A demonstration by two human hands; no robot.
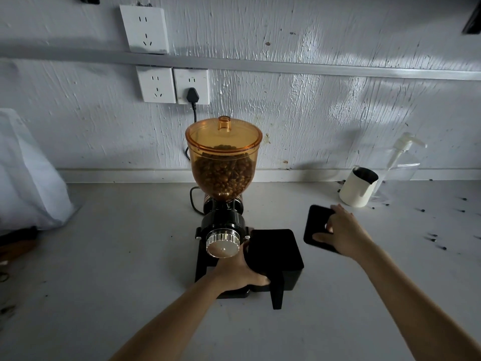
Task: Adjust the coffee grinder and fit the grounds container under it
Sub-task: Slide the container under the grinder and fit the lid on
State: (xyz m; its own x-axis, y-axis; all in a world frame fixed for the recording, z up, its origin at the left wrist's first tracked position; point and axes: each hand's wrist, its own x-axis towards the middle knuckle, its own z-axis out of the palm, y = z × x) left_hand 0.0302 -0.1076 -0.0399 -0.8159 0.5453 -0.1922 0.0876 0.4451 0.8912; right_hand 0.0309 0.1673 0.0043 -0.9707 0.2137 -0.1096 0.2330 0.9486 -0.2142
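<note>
Two hands are at work on the pale worktop (104, 256). The left hand (239, 272) is closed around the near-left edge of the black grounds container (276, 254), thumb on the front and fingers tucked along the side nearest the coffee grinder (223, 204). The container sits on the worktop at about three o'clock from the grinder's knurled silver dial (223, 243), touching or nearly touching the black base, not under the spout; its handle (277, 295) points toward six o'clock. The right hand (341, 233) grips a flat black lid (318, 225), fingers spread over its top and thumb at its near edge, and holds it tilted well off to three o'clock of the container. Whether the lid's far edge rests on the worktop I cannot tell.

The grinder stands in the middle, its amber hopper (223, 157) about half full of beans and capped. Its cord runs up at twelve o'clock to a plug (192, 96) in the wall socket. At two o'clock stand a cream pitcher (358, 187) and, just behind it, a clear pump bottle (400, 165). Stray beans (432, 238) dot the worktop at three o'clock. A white bag (28, 173) slumps at nine o'clock.
</note>
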